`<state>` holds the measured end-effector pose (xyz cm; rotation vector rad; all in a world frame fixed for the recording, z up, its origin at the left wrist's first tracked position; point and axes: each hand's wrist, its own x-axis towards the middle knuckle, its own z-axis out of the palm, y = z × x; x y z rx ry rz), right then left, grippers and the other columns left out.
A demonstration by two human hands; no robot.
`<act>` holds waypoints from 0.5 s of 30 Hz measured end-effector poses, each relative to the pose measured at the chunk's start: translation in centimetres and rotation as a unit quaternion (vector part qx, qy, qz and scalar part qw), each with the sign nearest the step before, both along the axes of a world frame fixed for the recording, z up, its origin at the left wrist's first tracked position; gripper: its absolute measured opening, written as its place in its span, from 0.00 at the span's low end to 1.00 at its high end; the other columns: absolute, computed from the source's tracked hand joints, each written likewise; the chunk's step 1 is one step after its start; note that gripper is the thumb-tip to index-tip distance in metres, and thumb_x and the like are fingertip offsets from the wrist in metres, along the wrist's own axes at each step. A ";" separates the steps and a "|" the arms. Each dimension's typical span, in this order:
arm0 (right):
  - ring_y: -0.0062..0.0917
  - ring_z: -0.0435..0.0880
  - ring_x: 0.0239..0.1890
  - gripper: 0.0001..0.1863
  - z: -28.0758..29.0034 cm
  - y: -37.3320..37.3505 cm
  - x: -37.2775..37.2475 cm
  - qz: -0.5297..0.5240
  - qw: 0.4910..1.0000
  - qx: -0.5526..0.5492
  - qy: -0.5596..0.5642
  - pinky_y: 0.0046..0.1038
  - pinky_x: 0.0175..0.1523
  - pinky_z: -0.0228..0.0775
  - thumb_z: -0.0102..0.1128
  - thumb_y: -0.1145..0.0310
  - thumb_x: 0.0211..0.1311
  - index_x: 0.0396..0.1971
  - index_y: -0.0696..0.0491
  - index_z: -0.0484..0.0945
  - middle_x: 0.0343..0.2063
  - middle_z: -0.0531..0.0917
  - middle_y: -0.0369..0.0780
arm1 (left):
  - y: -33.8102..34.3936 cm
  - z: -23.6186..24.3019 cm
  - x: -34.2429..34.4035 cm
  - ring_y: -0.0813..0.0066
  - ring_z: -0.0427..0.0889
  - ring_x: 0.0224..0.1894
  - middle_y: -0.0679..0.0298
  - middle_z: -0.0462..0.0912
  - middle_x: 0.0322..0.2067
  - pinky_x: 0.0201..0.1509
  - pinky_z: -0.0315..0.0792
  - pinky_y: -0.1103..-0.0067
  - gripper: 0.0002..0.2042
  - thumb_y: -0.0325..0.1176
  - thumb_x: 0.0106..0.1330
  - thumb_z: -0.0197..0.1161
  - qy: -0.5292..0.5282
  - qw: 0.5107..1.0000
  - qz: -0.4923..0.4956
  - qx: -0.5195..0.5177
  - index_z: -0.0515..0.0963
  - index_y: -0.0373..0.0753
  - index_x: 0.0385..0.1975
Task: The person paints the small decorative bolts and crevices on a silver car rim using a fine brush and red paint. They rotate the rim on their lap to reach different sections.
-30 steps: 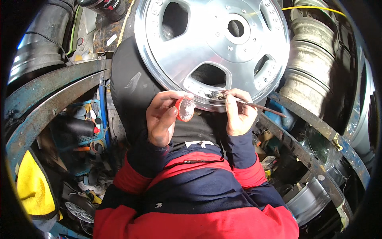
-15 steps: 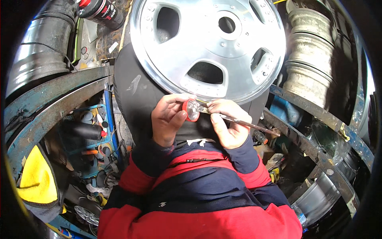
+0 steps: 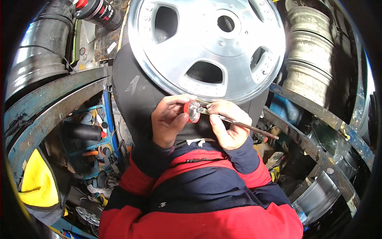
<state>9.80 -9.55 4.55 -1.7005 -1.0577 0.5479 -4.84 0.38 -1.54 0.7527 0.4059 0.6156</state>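
Note:
In my left hand [image 3: 168, 124] is a small round red cap [image 3: 186, 113], pinched by its edge between thumb and fingers. Its inside, turned to the right, is coated with something silvery and wet-looking. My right hand [image 3: 230, 126] closes round a thin paintbrush [image 3: 258, 129], whose tip reaches into the cap while the handle points down to the right. Just beyond both hands, a large silver wheel rim [image 3: 169, 59] with several openings rests across my lap.
A black bottle with a red cap [image 3: 99, 15] stands at the upper left. Several wheel barrels [image 3: 310, 49] are stacked at the right. Metal beams [image 3: 59, 91] flank me on both sides. A blue basket [image 3: 75, 151] of bottles and a yellow cloth [image 3: 38, 181] are at the left.
The brush has shifted slightly, its handle end moving a little down and left. Both hands keep their hold and almost the same place.

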 end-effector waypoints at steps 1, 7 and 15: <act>0.35 0.81 0.27 0.06 0.1 0.1 0.0 0.005 1.000 -0.006 0.006 0.29 0.35 0.74 0.63 0.81 0.49 0.30 0.62 0.80 0.26 0.81 0.46 | 0.0 -0.1 0.0 0.62 0.76 0.54 0.46 0.75 0.50 0.60 0.69 0.68 0.16 0.25 0.64 0.60 -0.002 1.000 0.001 0.001 0.67 0.28 0.50; 0.28 0.81 0.30 0.05 -0.2 -0.5 -0.2 -0.048 0.996 -0.009 0.076 0.26 0.39 0.73 0.60 0.80 0.53 0.31 0.62 0.79 0.28 0.82 0.44 | -0.2 0.1 0.0 0.60 0.78 0.51 0.45 0.76 0.49 0.58 0.70 0.68 0.19 0.34 0.65 0.61 0.039 0.999 0.008 0.016 0.67 0.28 0.49; 0.17 0.79 0.27 0.05 -1.3 -1.2 2.5 -0.130 0.980 -0.122 0.093 0.20 0.34 0.71 0.59 0.77 0.60 0.35 0.60 0.79 0.26 0.82 0.37 | 0.1 -0.4 0.0 0.59 0.79 0.47 0.45 0.77 0.46 0.54 0.71 0.67 0.20 0.40 0.68 0.57 0.047 0.998 0.013 0.026 0.67 0.28 0.48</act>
